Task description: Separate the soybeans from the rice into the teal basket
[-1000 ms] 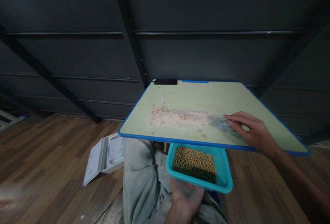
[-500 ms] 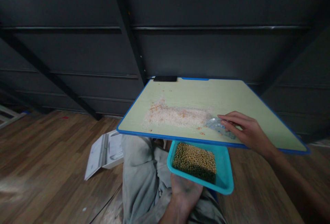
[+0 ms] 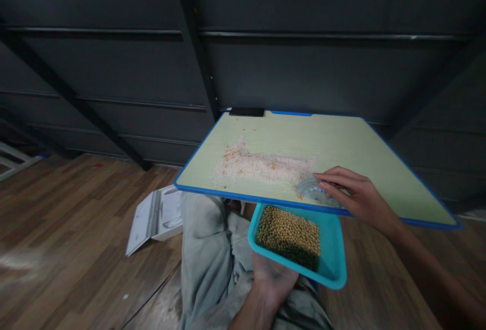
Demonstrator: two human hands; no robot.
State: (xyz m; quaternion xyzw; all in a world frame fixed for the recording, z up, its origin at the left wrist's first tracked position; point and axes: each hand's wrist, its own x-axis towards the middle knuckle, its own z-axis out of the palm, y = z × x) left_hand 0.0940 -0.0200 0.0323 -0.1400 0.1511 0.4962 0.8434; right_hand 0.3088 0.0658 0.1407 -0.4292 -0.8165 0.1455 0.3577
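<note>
My right hand (image 3: 353, 191) pinches a clear, curved plastic protractor (image 3: 309, 187), which rests on the pale green tabletop (image 3: 322, 137) beside a strip of rice (image 3: 261, 166). Orange-yellow beans (image 3: 231, 155) lie scattered through the rice, thickest at its left end, and a few loose ones sit by the protractor. Below the table's front edge, my left hand (image 3: 271, 272) supports a turquoise plastic tray (image 3: 332, 249) from underneath, its fingers mostly hidden by it. Round tan soybeans (image 3: 290, 234) fill the tray's left and middle part.
A dark flat object (image 3: 246, 112) lies at the table's back left edge. Behind the table rises a dark panelled wall (image 3: 304, 72). On the wooden floor to the left stands an open white box (image 3: 155, 218), with a thin cable (image 3: 152, 294) nearer me.
My right hand has slid the protractor slightly left and toward the front edge, up to the loose beans there. The left hand still supports the tray. The whole view has shifted slightly.
</note>
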